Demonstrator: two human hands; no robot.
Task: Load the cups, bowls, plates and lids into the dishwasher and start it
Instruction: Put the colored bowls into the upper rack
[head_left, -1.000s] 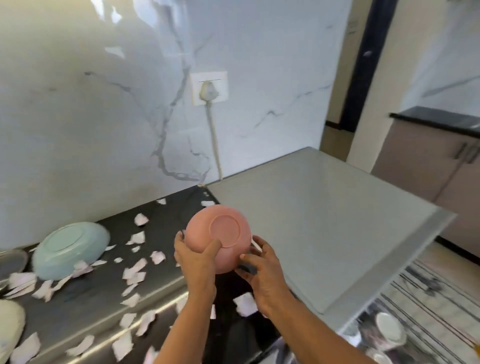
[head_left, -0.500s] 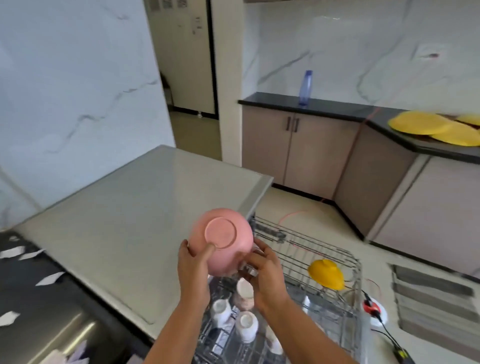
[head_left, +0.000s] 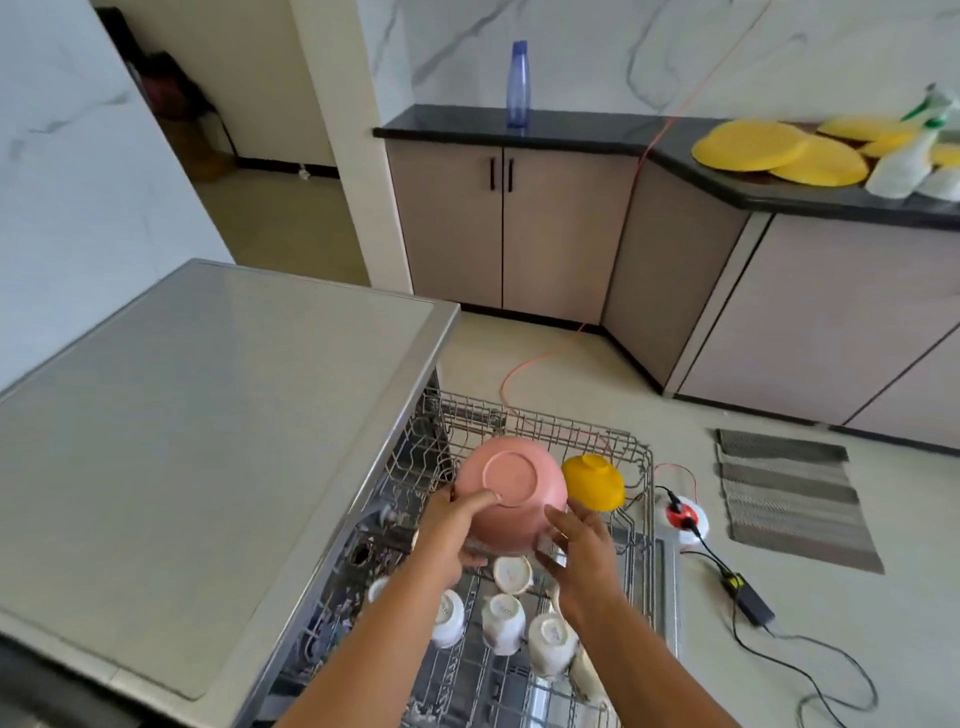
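Low in the frame's centre, the left hand (head_left: 451, 525) and right hand (head_left: 582, 540) clasp an upturned round pink plastic bowl (head_left: 511, 493) above the pulled-out wire dishwasher rack (head_left: 641, 467).

Lit bright and even, daylight-like, from a source out of frame. Broad dull sheen on the steel top (head_left: 208, 415) at 9 o'clock, nothing clipped. Shadows weak and soft-edged; darkest inside the dishwasher (head_left: 358, 556) under the top's lip, and dimmer through the doorway (head_left: 171, 104) at 11 o'clock. Sharp at centre: pink bowl (head_left: 511, 493) matte, no hot spot. Smeared at 3 o'clock around the spray bottles (head_left: 904, 161). Strong wide-angle bending along the black table (head_left: 779, 200) and pillar (head_left: 337, 156). Forearms (head_left: 363, 649) slightly soft at 6 o'clock.
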